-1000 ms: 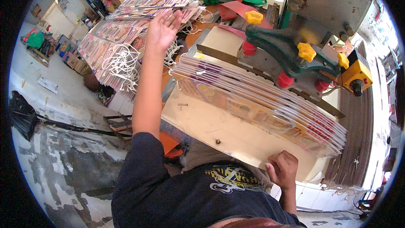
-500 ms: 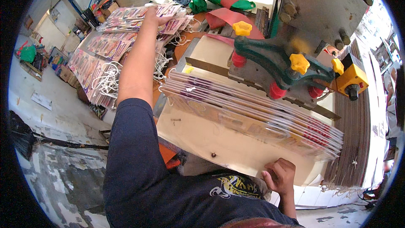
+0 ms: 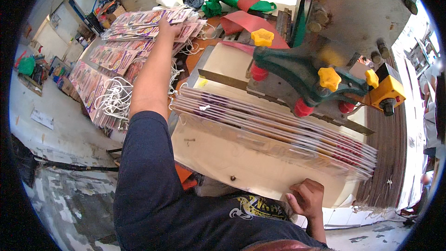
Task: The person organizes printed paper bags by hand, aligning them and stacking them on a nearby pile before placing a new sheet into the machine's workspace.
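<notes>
My left arm stretches to the far left. There my left hand (image 3: 169, 29) closes around the near edge of the top printed plastic packs (image 3: 139, 17); some fingertips are hidden. White cord loops (image 3: 114, 97) hang from the packs stacked below. In front of me, a row of similar packs (image 3: 274, 128) lies overlapping on a cream board (image 3: 218, 151), under the machine's straight bar. My right hand (image 3: 307, 197) rests at the board's near edge, its fingers curled in and holding nothing visible.
A press-like machine (image 3: 306, 76) with yellow star knobs and red cushions stands over the board's far side. At right rises a tall stack of brown-edged sheets (image 3: 388, 158). Red strips (image 3: 253, 21) and a green bundle (image 3: 239, 1) lie behind.
My left hand has drawn slightly back toward me over the packs, its thumb less stretched out. My right hand remains curled at the board's edge. The view has shifted a little.
</notes>
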